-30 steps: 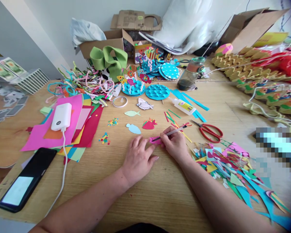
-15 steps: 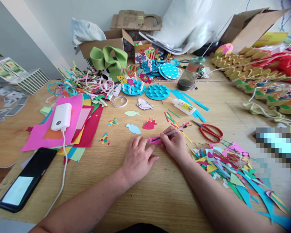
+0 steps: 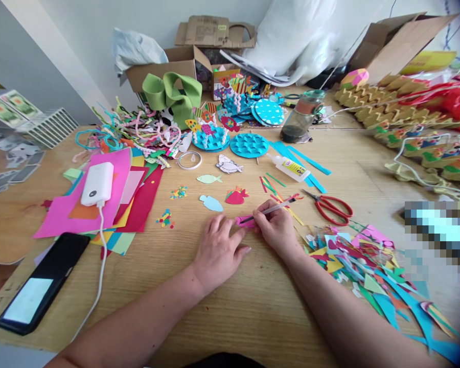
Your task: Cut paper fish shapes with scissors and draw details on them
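My right hand (image 3: 275, 225) is closed round a pen (image 3: 273, 207), its tip on a small pink paper cutout (image 3: 244, 222). The cutout lies flat on the wooden table, partly covered by my fingers. My left hand (image 3: 219, 248) rests flat with fingers spread, the fingertips at the cutout's left edge. Just beyond lie a light blue paper fish (image 3: 210, 203), a red paper fish (image 3: 236, 196) and a pale green paper fish (image 3: 209, 179). Farther back is a white fish with drawn lines (image 3: 229, 164). Two small piles of coloured paper dots (image 3: 164, 219) sit left of them.
Red-handled scissors (image 3: 332, 208) and a glue bottle (image 3: 291, 168) lie to the right, near paper scraps (image 3: 368, 271). Coloured sheets (image 3: 138, 199) carry a white power bank (image 3: 97, 184); a phone (image 3: 42, 283) lies in front. Blue discs (image 3: 249, 145) and a glass jar (image 3: 302, 117) stand behind.
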`<control>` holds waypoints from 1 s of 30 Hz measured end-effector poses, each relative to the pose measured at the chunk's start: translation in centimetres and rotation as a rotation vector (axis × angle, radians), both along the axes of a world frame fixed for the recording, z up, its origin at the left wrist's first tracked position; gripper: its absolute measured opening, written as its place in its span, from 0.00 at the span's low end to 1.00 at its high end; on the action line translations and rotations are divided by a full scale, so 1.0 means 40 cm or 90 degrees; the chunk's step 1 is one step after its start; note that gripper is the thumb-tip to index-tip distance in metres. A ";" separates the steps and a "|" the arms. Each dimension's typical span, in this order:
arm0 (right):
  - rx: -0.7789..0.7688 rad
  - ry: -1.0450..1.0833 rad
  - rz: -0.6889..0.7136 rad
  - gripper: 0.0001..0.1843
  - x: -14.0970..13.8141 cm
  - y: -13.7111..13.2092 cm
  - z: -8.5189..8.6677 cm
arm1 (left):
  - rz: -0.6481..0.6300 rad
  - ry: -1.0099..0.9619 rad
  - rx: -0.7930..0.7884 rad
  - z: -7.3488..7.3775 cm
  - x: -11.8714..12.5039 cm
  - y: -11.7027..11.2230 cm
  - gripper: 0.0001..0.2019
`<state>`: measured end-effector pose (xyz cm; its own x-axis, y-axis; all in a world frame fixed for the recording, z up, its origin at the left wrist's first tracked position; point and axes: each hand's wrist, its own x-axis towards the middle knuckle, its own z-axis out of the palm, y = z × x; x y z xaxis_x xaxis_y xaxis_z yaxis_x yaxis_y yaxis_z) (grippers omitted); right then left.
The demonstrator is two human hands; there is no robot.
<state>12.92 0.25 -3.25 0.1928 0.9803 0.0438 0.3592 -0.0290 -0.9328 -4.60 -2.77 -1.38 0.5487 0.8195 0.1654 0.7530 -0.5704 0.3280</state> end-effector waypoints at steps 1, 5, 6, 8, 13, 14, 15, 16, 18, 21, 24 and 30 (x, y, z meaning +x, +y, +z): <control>-0.003 0.001 0.004 0.07 -0.001 0.000 0.000 | 0.000 -0.002 0.000 0.000 0.000 0.000 0.17; -0.007 0.021 0.019 0.07 -0.003 0.000 0.000 | 0.000 0.000 -0.003 0.000 0.000 0.000 0.18; -0.005 0.024 0.019 0.07 -0.003 0.000 -0.001 | 0.000 0.001 -0.002 -0.001 0.000 0.000 0.18; -0.004 0.022 0.014 0.07 -0.003 0.001 -0.003 | 0.000 0.002 -0.001 -0.001 0.001 0.000 0.18; -0.008 0.019 0.015 0.07 -0.001 0.000 -0.004 | -0.001 0.003 0.001 -0.002 0.000 0.000 0.18; -0.007 0.023 0.020 0.07 -0.001 0.000 -0.003 | -0.002 0.002 0.001 -0.002 -0.001 -0.001 0.18; -0.006 0.027 0.024 0.07 -0.001 -0.001 -0.003 | -0.002 0.001 0.002 -0.002 -0.002 -0.001 0.18; -0.005 0.029 0.025 0.07 -0.001 -0.001 -0.003 | -0.002 0.000 0.003 -0.002 -0.002 -0.001 0.18; -0.002 0.022 0.020 0.07 0.000 0.000 -0.003 | 0.000 -0.002 0.004 -0.002 -0.003 -0.001 0.18; 0.001 0.006 0.010 0.07 0.000 0.001 -0.003 | 0.001 -0.003 0.001 -0.002 -0.002 0.000 0.18; -0.002 0.020 0.019 0.07 0.000 0.000 -0.002 | 0.000 -0.003 0.000 -0.003 -0.001 0.000 0.18; -0.006 0.009 0.013 0.07 -0.002 0.001 -0.006 | 0.001 0.001 0.002 -0.003 -0.001 0.000 0.18</control>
